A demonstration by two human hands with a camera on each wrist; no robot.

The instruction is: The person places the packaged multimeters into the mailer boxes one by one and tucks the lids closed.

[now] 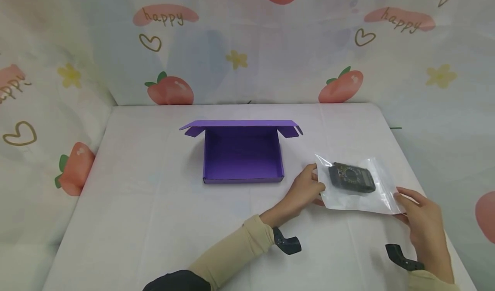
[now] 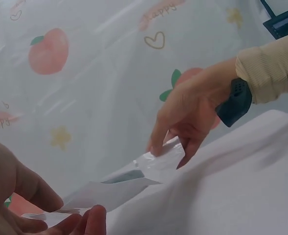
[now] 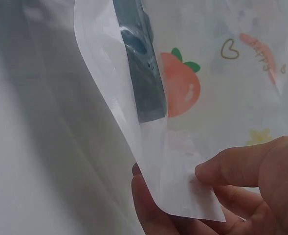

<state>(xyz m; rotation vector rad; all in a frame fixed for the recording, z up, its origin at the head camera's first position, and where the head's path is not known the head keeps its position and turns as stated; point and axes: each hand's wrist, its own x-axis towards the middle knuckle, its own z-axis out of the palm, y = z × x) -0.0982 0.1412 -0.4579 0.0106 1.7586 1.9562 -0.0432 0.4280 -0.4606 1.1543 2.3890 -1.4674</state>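
A clear-fronted plastic bag (image 1: 383, 196) with a white back is held by both hands over the right part of the table. Inside it lies a black multimeter (image 1: 352, 178) with a round dial, face up. My left hand (image 1: 303, 190) pinches the bag's left edge between thumb and fingers. At the lower right corner, my right hand (image 1: 425, 218) pinches the bag; the right wrist view has the thumb (image 3: 227, 169) on the clear face and fingers behind. In the left wrist view the bag (image 2: 119, 191) slopes up toward the right hand (image 2: 188, 112).
An open purple box (image 1: 243, 181) stands left of the bag, its lid (image 1: 243, 123) raised at the back with side flaps spread. A white cloth covers the table (image 1: 162, 222). Printed curtains (image 1: 270, 63) with peaches and hearts hang behind and at the sides.
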